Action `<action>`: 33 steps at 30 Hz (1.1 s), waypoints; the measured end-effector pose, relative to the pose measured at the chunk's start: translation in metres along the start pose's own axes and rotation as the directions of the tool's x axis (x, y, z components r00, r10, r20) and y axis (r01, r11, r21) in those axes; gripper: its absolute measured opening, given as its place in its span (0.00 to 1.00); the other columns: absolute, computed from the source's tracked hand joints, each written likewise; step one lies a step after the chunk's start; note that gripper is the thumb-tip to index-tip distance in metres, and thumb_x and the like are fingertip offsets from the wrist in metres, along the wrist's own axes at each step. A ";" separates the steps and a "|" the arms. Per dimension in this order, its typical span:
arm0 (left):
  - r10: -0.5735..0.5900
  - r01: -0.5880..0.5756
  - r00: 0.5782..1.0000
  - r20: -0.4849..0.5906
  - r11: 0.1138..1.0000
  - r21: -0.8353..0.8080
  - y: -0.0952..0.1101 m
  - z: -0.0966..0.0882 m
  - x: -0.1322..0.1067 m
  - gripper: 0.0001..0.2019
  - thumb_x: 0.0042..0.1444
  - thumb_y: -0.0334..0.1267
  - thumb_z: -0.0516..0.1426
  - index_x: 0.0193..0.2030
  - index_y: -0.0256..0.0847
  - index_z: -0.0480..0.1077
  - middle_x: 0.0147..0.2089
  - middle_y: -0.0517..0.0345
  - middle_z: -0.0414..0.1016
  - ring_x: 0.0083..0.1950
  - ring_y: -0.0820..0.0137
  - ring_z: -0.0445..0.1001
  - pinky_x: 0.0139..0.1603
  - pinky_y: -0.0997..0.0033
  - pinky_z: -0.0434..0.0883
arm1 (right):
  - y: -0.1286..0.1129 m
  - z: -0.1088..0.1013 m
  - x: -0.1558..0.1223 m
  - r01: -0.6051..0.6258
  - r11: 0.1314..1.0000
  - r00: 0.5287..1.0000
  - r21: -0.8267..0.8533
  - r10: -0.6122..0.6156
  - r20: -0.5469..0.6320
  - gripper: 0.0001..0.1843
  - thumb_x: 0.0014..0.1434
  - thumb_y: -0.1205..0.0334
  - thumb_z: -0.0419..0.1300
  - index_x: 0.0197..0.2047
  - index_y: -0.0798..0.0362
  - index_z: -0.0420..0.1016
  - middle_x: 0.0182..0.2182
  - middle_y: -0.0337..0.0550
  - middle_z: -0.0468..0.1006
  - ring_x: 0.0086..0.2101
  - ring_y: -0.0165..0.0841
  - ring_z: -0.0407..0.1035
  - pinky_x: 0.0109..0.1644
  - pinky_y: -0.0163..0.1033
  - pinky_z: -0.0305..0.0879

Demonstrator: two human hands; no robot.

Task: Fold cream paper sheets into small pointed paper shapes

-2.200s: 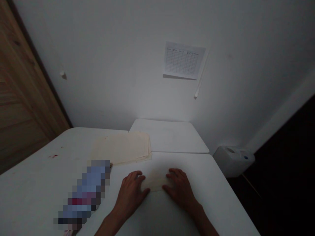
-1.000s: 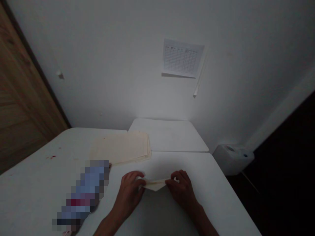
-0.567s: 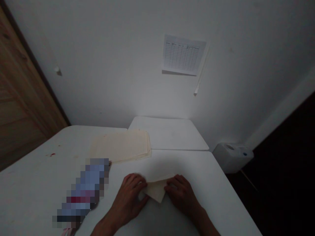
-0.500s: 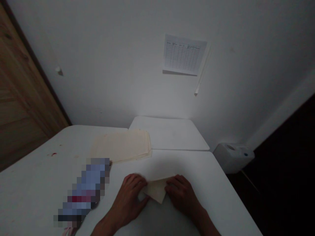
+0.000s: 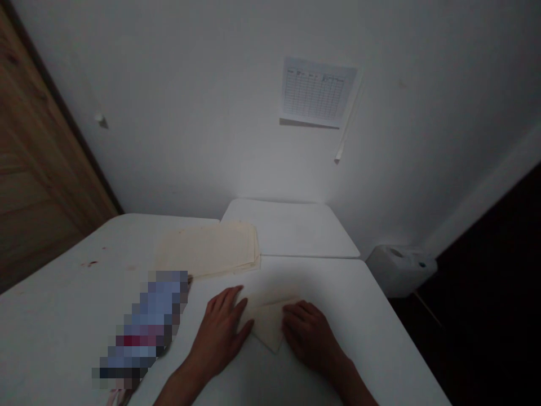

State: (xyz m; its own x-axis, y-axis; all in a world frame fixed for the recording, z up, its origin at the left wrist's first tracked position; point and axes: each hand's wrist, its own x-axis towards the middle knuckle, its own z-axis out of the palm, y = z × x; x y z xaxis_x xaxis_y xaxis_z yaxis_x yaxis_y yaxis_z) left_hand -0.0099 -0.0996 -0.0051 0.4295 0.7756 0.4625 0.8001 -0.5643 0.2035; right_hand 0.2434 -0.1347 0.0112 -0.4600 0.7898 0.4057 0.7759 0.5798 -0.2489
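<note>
On the white table in front of me lies a thin cream-coloured folded sheet [image 5: 267, 326], paper-like, with a pointed corner toward me. Part of it lies flat beyond the fold line. My left hand [image 5: 222, 327] is beside its left edge, fingers spread and thumb near the lower left side, gripping nothing. At the right edge, my right hand [image 5: 308, 330] has its fingers curled together on the sheet; that edge is hidden beneath them. Farther left is a stack of similar cream sheets [image 5: 207, 246] with uneven edges.
A long blurred-out object [image 5: 147, 324] lies on the table [image 5: 359, 349] to the left. A second white panel [image 5: 291, 228] adjoins the far edge against the wall. A white plastic container [image 5: 395, 270] stands beyond the right edge. A printed chart [image 5: 316, 93] hangs on the wall.
My left hand has let go of the sheet's left side, and its fingers have spread outward. The sheet's far part now lies flatter. My right hand stays at the right edge.
</note>
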 end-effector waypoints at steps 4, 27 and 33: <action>0.042 -0.042 0.999 0.012 0.999 0.015 -0.002 -0.004 -0.003 0.17 0.60 0.43 0.57 0.55 0.44 0.68 0.64 0.46 0.62 0.63 0.52 0.61 0.60 0.47 0.63 | -0.003 0.002 0.006 -0.015 0.999 0.999 -0.045 0.017 0.047 0.12 0.62 0.65 0.56 0.50 0.47 0.71 0.44 0.45 0.75 0.44 0.40 0.67 0.51 0.46 0.64; 0.117 -0.116 0.992 0.039 0.993 -0.007 -0.012 -0.018 -0.017 0.13 0.60 0.40 0.57 0.51 0.46 0.72 0.62 0.49 0.63 0.61 0.54 0.63 0.56 0.50 0.67 | -0.007 0.019 0.022 -0.059 0.996 0.997 -0.064 0.062 0.046 0.06 0.62 0.59 0.58 0.41 0.50 0.73 0.51 0.42 0.75 0.48 0.42 0.65 0.54 0.49 0.61; 0.266 -0.267 0.962 0.063 0.963 0.020 -0.010 -0.016 -0.015 0.09 0.63 0.35 0.53 0.46 0.42 0.73 0.50 0.53 0.76 0.52 0.59 0.72 0.53 0.54 0.69 | -0.006 0.016 0.022 -0.078 0.996 0.994 -0.040 0.081 0.074 0.08 0.61 0.57 0.59 0.42 0.49 0.73 0.51 0.40 0.75 0.49 0.41 0.65 0.56 0.47 0.59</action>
State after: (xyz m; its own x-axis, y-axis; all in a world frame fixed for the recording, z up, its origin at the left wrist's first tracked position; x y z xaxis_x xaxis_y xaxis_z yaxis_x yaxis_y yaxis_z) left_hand -0.0314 -0.1102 0.0000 0.6519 0.6140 0.4450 0.6645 -0.7453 0.0548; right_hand 0.2217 -0.1181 0.0076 -0.4260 0.8469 0.3181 0.8264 0.5074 -0.2441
